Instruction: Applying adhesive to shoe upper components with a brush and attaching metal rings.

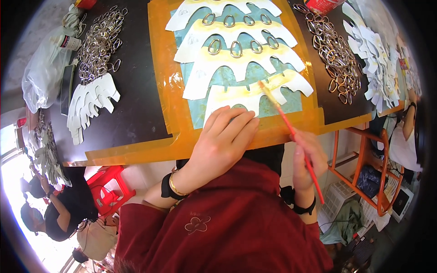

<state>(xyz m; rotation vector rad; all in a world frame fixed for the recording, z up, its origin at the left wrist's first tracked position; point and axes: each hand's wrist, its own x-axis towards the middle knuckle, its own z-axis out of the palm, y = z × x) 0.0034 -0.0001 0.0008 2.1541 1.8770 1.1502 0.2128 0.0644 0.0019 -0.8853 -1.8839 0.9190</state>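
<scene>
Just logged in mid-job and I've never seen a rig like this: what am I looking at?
There is no machine, only a person's two bare hands. This one picture comes from a wide camera on their head, looking down, so straight edges bend. The left hand rests on the nearest white cut-out piece; the right hand holds a red brush, its tip at that piece's yellowish edge. Farther up the dark table, metal rings lie along two more white pieces. A pile of rings lies to either side.
</scene>
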